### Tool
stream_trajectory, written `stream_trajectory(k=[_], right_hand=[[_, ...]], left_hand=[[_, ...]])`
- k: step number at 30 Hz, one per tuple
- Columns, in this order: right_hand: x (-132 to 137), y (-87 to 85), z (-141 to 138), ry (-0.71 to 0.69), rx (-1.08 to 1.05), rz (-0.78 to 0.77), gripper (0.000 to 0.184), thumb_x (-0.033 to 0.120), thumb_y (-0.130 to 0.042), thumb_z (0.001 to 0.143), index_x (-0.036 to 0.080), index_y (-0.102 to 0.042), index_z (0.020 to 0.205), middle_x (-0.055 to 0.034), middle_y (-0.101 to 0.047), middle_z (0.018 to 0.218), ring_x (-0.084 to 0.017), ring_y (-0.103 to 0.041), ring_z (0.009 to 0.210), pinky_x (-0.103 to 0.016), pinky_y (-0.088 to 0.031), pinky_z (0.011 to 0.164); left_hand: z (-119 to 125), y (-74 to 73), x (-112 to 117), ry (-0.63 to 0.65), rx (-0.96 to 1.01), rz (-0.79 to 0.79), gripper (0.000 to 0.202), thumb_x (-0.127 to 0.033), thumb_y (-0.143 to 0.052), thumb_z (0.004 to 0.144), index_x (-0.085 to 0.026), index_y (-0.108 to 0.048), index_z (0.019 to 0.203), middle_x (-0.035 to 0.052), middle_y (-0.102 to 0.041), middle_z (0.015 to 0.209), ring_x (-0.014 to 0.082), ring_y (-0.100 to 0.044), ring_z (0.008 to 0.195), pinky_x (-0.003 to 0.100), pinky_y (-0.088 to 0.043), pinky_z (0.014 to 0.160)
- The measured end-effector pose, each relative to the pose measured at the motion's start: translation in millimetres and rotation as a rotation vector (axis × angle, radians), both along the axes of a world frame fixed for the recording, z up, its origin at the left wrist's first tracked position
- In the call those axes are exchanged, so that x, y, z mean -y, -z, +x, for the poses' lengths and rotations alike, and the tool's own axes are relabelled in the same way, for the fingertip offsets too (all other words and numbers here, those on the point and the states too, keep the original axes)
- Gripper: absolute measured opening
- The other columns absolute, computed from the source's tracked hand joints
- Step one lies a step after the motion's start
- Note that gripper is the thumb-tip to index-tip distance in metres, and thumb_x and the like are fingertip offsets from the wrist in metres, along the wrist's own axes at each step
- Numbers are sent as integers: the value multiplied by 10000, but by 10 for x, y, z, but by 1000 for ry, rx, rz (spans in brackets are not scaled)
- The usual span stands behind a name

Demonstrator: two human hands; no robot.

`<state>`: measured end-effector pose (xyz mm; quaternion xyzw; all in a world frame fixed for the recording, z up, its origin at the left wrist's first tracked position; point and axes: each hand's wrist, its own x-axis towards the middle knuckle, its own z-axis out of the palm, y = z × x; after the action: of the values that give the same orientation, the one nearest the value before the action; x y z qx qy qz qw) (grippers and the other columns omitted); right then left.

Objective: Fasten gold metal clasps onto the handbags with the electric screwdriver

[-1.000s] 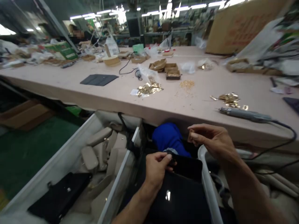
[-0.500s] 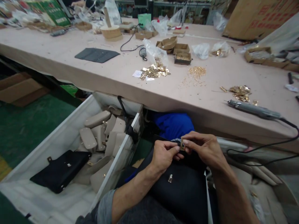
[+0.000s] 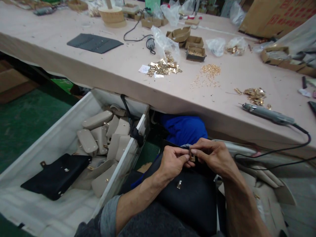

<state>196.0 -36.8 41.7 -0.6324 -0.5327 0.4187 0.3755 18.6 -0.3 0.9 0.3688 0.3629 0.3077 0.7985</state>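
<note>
A black bag [image 3: 190, 204] lies across my lap, with a small shiny metal lock [image 3: 179, 184] on its front. Above that lock, a small gold-coloured metal clasp plate [image 3: 192, 156] is pinched between the fingertips of both hands. My left hand [image 3: 174, 161] grips it from the left, thumb and fingers closed. From the right, my right hand [image 3: 214, 154] pinches its upper part with thumb and forefinger. The fingers partly cover the plate and the black piece behind it, so how the two are joined is hard to make out.
A white bin [image 3: 56, 125] at left holds beige bags and a black bag [image 3: 58, 176]; more beige bags [image 3: 266, 200] lie at right. On the table [image 3: 111, 70] are gold fittings [image 3: 163, 68], small gold pieces [image 3: 209, 72] and a corded electric screwdriver [image 3: 269, 113] near the edge.
The view has tilted slightly, so the table and bin sit higher in the picture. Both hands still grip the clasp plate, which now shows at a slightly different angle.
</note>
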Motion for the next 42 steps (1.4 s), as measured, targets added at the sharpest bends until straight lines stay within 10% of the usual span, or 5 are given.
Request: stream_trajectory(k=[18, 24, 29, 42], right_hand=[[-42, -2, -181, -84, 412, 60, 225, 239, -637, 944, 226, -788, 778, -31, -651, 757, -169, -607, 669, -303, -422, 618], [91, 158, -299, 133, 366, 211, 139, 253, -669, 965, 228, -792, 1023, -22, -651, 791, -164, -593, 652, -301, -448, 612], [212, 137, -270, -65, 356, 334, 292, 158, -519, 1028, 236, -727, 1217, -66, -609, 922, -193, -600, 793, -336, -487, 695], [162, 79, -115, -147, 353, 268, 238, 199, -483, 1063, 228, -719, 1052, -67, -606, 952, -197, -597, 824, -333, -467, 721]], left_hand=[[61, 30, 40, -160, -28, -178, 243, -220, -821, 653, -43, -780, 814, 104, -738, 625, 169, -708, 503, 185, -559, 477], [79, 5, 18, -211, -51, -170, 218, -212, -787, 642, -58, -764, 795, 81, -722, 607, 136, -653, 449, 168, -496, 412], [69, -36, 11, -200, -72, -179, 216, -202, -782, 640, -76, -712, 801, 60, -700, 568, 135, -629, 422, 162, -473, 379], [2, -111, 48, -151, 16, 107, 264, -290, -757, 843, -81, -765, 1004, 88, -758, 715, 167, -705, 543, 237, -593, 537]])
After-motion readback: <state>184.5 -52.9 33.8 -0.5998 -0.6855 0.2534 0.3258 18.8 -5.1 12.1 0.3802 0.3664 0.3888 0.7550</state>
